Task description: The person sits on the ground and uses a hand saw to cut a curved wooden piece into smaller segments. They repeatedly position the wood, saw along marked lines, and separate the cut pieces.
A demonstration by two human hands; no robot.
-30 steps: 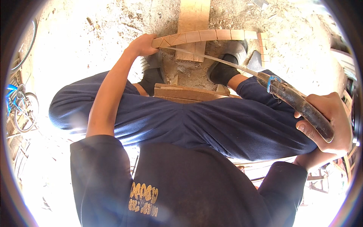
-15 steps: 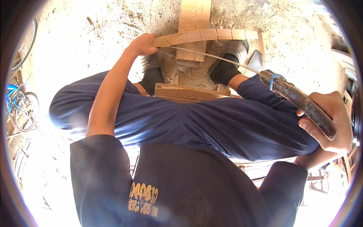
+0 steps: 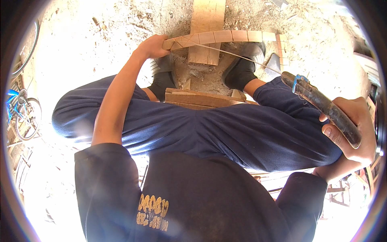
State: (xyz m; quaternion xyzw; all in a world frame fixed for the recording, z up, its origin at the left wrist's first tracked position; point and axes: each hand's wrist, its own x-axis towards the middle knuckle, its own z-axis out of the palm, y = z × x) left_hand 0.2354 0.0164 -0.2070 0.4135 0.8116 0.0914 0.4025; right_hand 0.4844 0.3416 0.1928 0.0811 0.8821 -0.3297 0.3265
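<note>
My left hand [image 3: 154, 47] is closed around the left end of a curved wooden strip [image 3: 219, 37] with dark lines across it. Crossed lines mark the strip near that hand. In my right hand [image 3: 354, 125], on the far right, is the thick, dark, worn handle of a hand saw [image 3: 321, 103], with a blue tie near its front. The long blade [image 3: 242, 57] appears almost edge-on, as a thin line slanting up to the left. Its far part overlaps the strip a little right of my left fingers; its teeth cannot be made out.
A flat plank [image 3: 207, 18] lies on the dusty ground, partly beneath the strip. Wooden pieces [image 3: 193, 98] sit between my legs. My shoes [image 3: 250, 54] stand either side of the plank. A blue bicycle [image 3: 24, 109] is at far left.
My right hand and the saw handle have shifted slightly right. The blade's far end has moved up and right across the strip, while my left hand and the strip stay almost still.
</note>
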